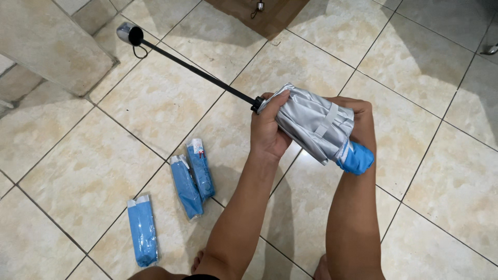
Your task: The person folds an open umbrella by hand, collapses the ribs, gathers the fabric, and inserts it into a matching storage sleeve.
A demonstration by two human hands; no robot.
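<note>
We gripped the folded silver umbrella [315, 123] above the tiled floor [155, 98]: our left hand [267, 129] closed around its canopy near the black shaft [199, 72], our right hand [363, 127] wrapped behind its blue tip. Three blue sleeves [193, 176] lay apart, lower left, open tiles around.

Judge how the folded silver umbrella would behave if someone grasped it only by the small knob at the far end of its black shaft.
The umbrella would probably droop, since its bundled canopy sits far from the knob. The thin extended shaft looks stiff, though it may flex slightly. The loose silver folds, gripped by the left hand and right hand, seem floppy and slippery.
</note>
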